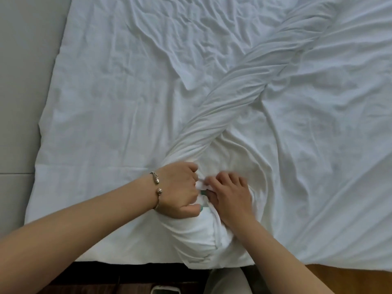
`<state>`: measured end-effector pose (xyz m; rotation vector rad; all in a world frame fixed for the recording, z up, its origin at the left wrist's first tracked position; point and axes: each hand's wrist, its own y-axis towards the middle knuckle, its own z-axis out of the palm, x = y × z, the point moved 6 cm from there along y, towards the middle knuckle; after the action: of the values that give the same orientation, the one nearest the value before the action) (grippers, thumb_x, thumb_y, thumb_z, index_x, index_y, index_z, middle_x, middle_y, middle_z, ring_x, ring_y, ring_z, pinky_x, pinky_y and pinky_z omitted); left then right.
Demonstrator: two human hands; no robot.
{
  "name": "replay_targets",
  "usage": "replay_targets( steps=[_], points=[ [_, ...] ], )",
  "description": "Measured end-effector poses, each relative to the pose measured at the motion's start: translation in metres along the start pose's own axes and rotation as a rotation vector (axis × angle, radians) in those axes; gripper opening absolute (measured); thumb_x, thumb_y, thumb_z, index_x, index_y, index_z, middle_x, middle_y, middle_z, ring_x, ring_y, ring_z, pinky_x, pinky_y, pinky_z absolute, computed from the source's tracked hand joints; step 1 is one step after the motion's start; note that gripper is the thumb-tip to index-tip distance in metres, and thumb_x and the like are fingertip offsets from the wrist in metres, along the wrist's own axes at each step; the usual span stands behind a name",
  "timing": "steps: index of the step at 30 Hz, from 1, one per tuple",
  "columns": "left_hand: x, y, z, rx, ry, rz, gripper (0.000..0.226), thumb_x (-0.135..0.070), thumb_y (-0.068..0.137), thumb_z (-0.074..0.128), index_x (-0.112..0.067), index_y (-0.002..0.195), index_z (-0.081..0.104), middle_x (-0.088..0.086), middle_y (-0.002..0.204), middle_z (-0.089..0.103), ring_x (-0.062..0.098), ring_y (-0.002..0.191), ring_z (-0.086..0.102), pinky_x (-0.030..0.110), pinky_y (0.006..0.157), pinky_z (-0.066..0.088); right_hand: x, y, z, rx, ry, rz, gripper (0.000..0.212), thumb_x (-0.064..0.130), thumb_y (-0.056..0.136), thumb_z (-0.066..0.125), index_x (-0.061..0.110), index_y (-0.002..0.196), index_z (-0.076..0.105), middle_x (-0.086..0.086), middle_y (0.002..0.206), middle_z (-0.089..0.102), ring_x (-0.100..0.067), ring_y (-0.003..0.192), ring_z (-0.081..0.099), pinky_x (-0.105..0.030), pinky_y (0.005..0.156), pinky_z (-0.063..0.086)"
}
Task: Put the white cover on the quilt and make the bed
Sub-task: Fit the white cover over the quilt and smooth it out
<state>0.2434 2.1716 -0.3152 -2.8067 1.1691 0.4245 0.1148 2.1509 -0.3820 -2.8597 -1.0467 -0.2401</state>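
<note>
A white cover (244, 98) is seen spread over the bed (110, 98), wrinkled all over, with part of it twisted into a long rope-like roll. The roll's long axis runs diagonally, from the near middle of the bed up to the far right, so it points away and to the right. At its near end the fabric is bunched into a rounded lump (203, 236) right at the near edge of the bed, hanging slightly over it.

The left hand (180, 189) is curled tight into the fabric at the near end of the roll, so a fistful of cover is being gripped. A metal bracelet (157, 186) is worn on that wrist. The right hand (230, 195) is placed just beside it, touching, fingers bent and pinching a small fold of white cloth between the two hands. A tiny bit of green (203, 193) is seen in the gap between the hands; what it is can't be told.

No label, brand or readable writing can be made out anywhere on the fabric.

A grey floor (23, 81) is seen on the left of the bed, and a strip of orange-brown wood (347, 279) at the near right.
</note>
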Motion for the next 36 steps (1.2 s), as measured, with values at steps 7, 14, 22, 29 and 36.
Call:
replay_targets(
  steps=[7,14,22,29,36],
  points=[
    [0.029,-0.111,-0.023,-0.263,-0.129,-0.285,0.041,-0.02,0.09,0.034,-0.014,0.053,0.05,0.0,0.057,0.046,0.024,0.063,0.051,0.029,0.085,0.037,-0.035,-0.008,0.012,0.063,0.198,0.074,0.017,0.028,0.081,0.052,0.028,0.097,0.058,0.007,0.074,0.068,-0.022,0.064,0.062,-0.032,0.07,0.044],
    [0.054,-0.102,0.017,-0.163,-0.081,-0.718,0.054,-0.032,0.095,0.038,-0.013,0.047,0.056,0.001,0.048,0.05,0.026,0.06,0.055,0.036,0.091,0.044,-0.033,-0.004,0.017,0.165,0.286,0.202,0.015,0.019,0.083,0.068,0.026,0.096,0.062,0.008,0.079,0.068,-0.02,0.072,0.062,-0.026,0.066,0.045],
    [0.001,0.005,0.017,0.326,0.0,-0.509,0.038,-0.033,0.1,0.027,-0.016,0.098,0.061,0.008,0.103,0.062,0.027,0.097,0.054,0.038,0.08,0.034,-0.015,0.015,-0.014,0.347,0.611,0.357,0.015,0.044,0.093,0.052,0.039,0.105,0.058,0.023,0.091,0.06,0.001,0.082,0.056,-0.026,0.074,0.044],
    [-0.022,-0.082,0.035,0.076,-0.078,-0.764,0.031,-0.044,0.077,0.046,-0.015,0.076,0.055,0.003,0.076,0.054,0.025,0.071,0.052,0.034,0.071,0.036,0.054,-0.003,-0.001,0.534,0.185,-0.183,0.077,0.076,0.075,0.006,0.032,0.124,0.047,0.01,0.106,0.069,-0.016,0.085,0.066,-0.029,0.071,0.033],
    [-0.061,-0.083,-0.026,-0.306,-0.203,-0.456,0.03,-0.034,0.07,0.054,-0.018,0.051,0.038,0.0,0.049,0.037,0.021,0.05,0.034,0.029,0.058,0.025,0.056,-0.01,0.007,0.457,-0.002,-0.099,0.027,0.044,0.101,0.034,0.026,0.1,0.054,0.005,0.09,0.069,-0.022,0.078,0.066,-0.03,0.06,0.03]
  ],
)
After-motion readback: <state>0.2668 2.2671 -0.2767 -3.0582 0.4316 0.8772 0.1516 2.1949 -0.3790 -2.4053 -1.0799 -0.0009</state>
